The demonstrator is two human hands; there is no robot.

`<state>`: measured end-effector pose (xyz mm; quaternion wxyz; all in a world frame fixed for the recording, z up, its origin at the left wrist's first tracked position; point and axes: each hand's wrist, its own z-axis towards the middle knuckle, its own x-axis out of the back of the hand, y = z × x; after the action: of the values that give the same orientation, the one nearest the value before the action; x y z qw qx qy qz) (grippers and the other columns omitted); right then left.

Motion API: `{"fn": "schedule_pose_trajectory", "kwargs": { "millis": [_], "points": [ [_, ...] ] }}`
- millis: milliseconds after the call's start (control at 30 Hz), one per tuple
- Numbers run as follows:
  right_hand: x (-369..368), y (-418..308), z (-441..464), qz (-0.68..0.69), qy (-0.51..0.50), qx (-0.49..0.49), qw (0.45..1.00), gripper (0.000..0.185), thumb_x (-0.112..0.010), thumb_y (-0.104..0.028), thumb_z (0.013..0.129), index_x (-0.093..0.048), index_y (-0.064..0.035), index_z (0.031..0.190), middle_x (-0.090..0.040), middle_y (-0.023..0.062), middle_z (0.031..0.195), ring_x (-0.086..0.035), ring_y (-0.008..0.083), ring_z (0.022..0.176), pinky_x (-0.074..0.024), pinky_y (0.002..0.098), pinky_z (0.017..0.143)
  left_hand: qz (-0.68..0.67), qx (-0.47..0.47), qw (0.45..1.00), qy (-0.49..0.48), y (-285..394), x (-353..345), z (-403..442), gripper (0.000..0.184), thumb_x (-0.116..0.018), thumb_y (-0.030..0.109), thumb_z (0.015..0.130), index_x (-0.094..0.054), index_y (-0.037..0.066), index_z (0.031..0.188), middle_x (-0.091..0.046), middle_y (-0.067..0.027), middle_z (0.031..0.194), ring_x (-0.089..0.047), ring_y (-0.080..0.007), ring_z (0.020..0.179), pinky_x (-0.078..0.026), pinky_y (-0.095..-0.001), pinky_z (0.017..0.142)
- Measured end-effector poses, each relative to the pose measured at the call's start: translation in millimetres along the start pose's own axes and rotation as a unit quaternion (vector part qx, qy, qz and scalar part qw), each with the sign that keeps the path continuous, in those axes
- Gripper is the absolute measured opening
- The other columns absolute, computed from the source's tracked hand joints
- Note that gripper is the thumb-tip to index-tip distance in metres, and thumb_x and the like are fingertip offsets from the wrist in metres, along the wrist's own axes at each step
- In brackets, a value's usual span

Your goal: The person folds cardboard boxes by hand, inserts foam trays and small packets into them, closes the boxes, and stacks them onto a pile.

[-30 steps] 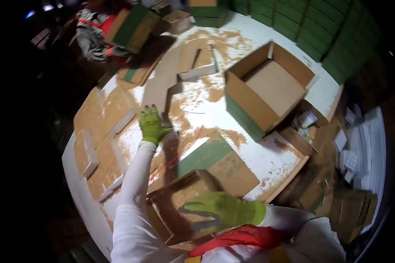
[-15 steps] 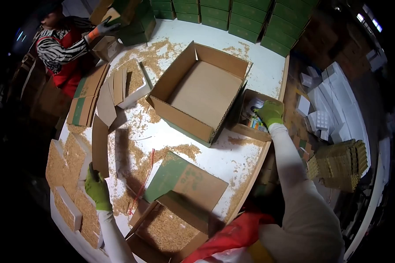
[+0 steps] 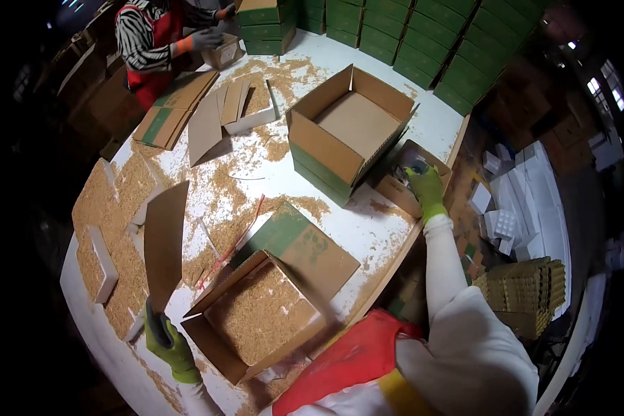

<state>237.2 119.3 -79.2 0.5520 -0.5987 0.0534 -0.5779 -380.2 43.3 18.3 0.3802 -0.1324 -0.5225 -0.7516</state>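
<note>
My left hand (image 3: pixel 170 343), in a green glove with a dark palm, grips the lower end of a flat cardboard sheet (image 3: pixel 165 243) and holds it upright. Just right of it stands an open carton (image 3: pixel 312 331) filled with sawdust. My right hand (image 3: pixel 426 188), gloved alike, reaches into a small cardboard box (image 3: pixel 403 195) at the table's right edge. Its fingers are curled; what they hold, if anything, is hidden. Beside that box is a large open carton (image 3: pixel 329 156) with a bare cardboard bottom. A green-and-brown flat carton piece (image 3: pixel 319 253) lies behind the sawdust-filled carton.
Sawdust-filled white foam trays (image 3: pixel 104 267) lie at the left. Folded cartons (image 3: pixel 170 114) and another tray (image 3: pixel 256 123) lie farther back. A co-worker in a red apron (image 3: pixel 152 87) stands beyond. Green cartons (image 3: pixel 388 41) line the back; egg trays (image 3: pixel 523 291) stand right.
My left hand has moved nearer and raised the cardboard sheet. My right hand's fingers have curled inside the small box, where colourful packets showed before. The view has shifted.
</note>
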Motion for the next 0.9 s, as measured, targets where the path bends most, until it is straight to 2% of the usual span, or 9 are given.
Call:
{"fn": "schedule_pose_trajectory", "kwargs": {
  "millis": [67, 133, 267, 400, 433, 533, 600, 800, 900],
  "points": [
    [-9, 36, 41, 0.141, -0.175, -0.295, 0.929, 0.027, -0.072, -0.021, 0.087, -0.070, -0.0019, 0.105, -0.073, 0.0120, 0.093, -0.070, 0.0229, 0.082, -0.0546, 0.0328, 0.074, -0.016, 0.004, 1.000, 0.001, -1, 21, -27, 0.043, -0.048, 0.005, 0.092, -0.055, -0.008, 0.132, -0.066, -0.0187, 0.121, -0.064, -0.0249, 0.107, -0.050, -0.0342, 0.093],
    [-41, 90, 65, -0.051, -0.183, -0.110, 0.976, 0.025, -0.071, -0.020, 0.088, -0.070, -0.0001, 0.103, -0.073, 0.0092, 0.087, -0.068, 0.0214, 0.076, -0.0538, 0.0321, 0.072, 0.015, 0.037, 0.999, -0.007, -5, 39, -48, 0.044, -0.048, 0.007, 0.092, -0.055, -0.008, 0.132, -0.065, -0.0191, 0.122, -0.063, -0.0253, 0.109, -0.050, -0.0339, 0.093],
    [-46, 70, 43, 0.163, -0.009, -0.105, 0.981, 0.021, -0.070, -0.017, 0.088, -0.071, 0.0007, 0.099, -0.071, 0.0053, 0.085, -0.063, 0.0181, 0.073, -0.0521, 0.0299, 0.071, 0.059, 0.053, 0.997, 0.014, -9, 62, -73, 0.044, -0.048, 0.008, 0.092, -0.055, -0.009, 0.132, -0.064, -0.0192, 0.125, -0.062, -0.0255, 0.111, -0.050, -0.0335, 0.093],
    [37, -126, -108, 0.200, -0.091, 0.262, 0.940, 0.019, -0.066, 0.003, 0.082, -0.068, 0.0016, 0.101, -0.060, 0.0108, 0.101, -0.061, 0.0259, 0.097, -0.0515, 0.0361, 0.083, 0.036, 0.044, 0.998, 0.017, 28, 65, -73, 0.048, -0.045, -0.013, 0.083, -0.060, -0.006, 0.127, -0.066, -0.0172, 0.124, -0.063, -0.0265, 0.113, -0.049, -0.0334, 0.095],
    [43, -163, -151, 0.193, -0.103, 0.338, 0.915, 0.025, -0.065, 0.004, 0.080, -0.068, 0.0013, 0.105, -0.061, 0.0124, 0.106, -0.060, 0.0290, 0.097, -0.0514, 0.0364, 0.083, 0.072, -0.053, 0.996, 0.021, 38, 60, -71, 0.047, -0.049, -0.014, 0.079, -0.063, -0.005, 0.123, -0.068, -0.0171, 0.121, -0.065, -0.0304, 0.112, -0.050, -0.0338, 0.094],
    [35, -185, -236, 0.114, -0.336, 0.540, 0.763, 0.039, -0.074, -0.013, 0.072, -0.066, -0.0032, 0.109, -0.062, 0.0143, 0.120, -0.054, 0.0368, 0.115, -0.0405, 0.0509, 0.100, 0.207, -0.224, 0.950, -0.062, 56, 49, -76, 0.036, -0.059, -0.006, 0.079, -0.068, 0.002, 0.113, -0.068, -0.0130, 0.118, -0.065, -0.0329, 0.110, -0.052, -0.0415, 0.094],
    [17, -168, -256, 0.117, -0.366, 0.585, 0.714, 0.035, -0.075, -0.011, 0.072, -0.067, -0.0046, 0.105, -0.062, 0.0122, 0.120, -0.053, 0.0361, 0.117, -0.0391, 0.0522, 0.101, 0.258, -0.316, 0.897, -0.172, 59, 43, -86, 0.031, -0.065, 0.003, 0.082, -0.068, 0.007, 0.112, -0.068, -0.0089, 0.118, -0.065, -0.0295, 0.111, -0.053, -0.0381, 0.091],
    [67, -186, -221, 0.167, -0.348, 0.325, 0.863, 0.029, -0.069, 0.002, 0.074, -0.069, -0.0047, 0.102, -0.065, 0.0117, 0.111, -0.060, 0.0316, 0.105, -0.0482, 0.0404, 0.090, 0.302, -0.289, 0.802, -0.428, 41, 18, -111, 0.014, -0.059, 0.019, 0.084, -0.067, 0.014, 0.094, -0.067, -0.0056, 0.099, -0.065, -0.0239, 0.091, -0.051, -0.0363, 0.074],
    [73, -231, -241, 0.194, -0.385, 0.460, 0.776, 0.030, -0.071, -0.003, 0.077, -0.069, -0.0063, 0.107, -0.064, 0.0108, 0.109, -0.060, 0.0320, 0.101, -0.0491, 0.0414, 0.086, 0.321, -0.194, 0.660, -0.651, 52, 2, -97, 0.008, -0.060, 0.019, 0.083, -0.062, 0.014, 0.089, -0.064, -0.0079, 0.100, -0.063, -0.0237, 0.092, -0.048, -0.0363, 0.071]
  ]
}}
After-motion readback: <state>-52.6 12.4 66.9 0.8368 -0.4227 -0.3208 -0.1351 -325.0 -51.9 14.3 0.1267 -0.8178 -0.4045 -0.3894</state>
